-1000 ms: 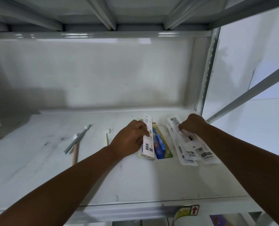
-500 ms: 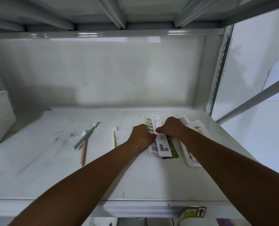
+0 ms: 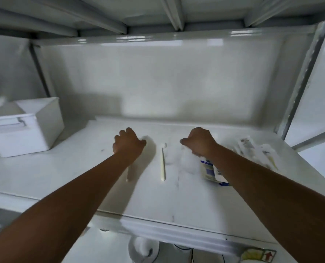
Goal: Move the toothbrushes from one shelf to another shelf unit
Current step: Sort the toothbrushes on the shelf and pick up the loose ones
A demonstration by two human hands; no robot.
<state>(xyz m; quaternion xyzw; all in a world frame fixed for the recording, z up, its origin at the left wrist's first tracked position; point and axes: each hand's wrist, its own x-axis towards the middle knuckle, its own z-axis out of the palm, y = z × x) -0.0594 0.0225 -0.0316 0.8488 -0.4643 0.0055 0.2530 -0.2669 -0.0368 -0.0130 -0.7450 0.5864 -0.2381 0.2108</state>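
**Operator A:** Confirm the position of the loose items.

**Operator B:** One cream toothbrush [image 3: 163, 161] lies flat on the shelf [image 3: 158, 202], head toward the back wall, between the two hands and touched by neither. A second handle end [image 3: 128, 174] shows just below the left hand [image 3: 128, 144]. Packaged toothbrushes [image 3: 214, 170] lie partly under the right forearm. More clear packets [image 3: 256, 152] lie near the right edge of the shelf.

**Operator A:** State of each grip.

**Operator B:** Left hand: fingers curled, knuckles up, over the head end of the second toothbrush. Whether it has closed on that toothbrush cannot be told; the contact is hidden. Right hand [image 3: 200, 142]: fingers curled, with motion blur beneath it. Whether it holds a packet cannot be told.

**Operator A:** Handling characteristics?

**Operator B:** Judged as follows. Loose toothbrush: light, stiff, thin, likely to roll or skid on the smooth shelf. Pinch it at mid-handle, thumb against two fingers, clear of the bristles. Packets: light, flat, probably slick film on card. They may slide apart in a stack, so take them across the width with the thumb on top.

**Operator A:** Other items?

**Operator B:** A white bin [image 3: 26, 130] stands at the left of the shelf.
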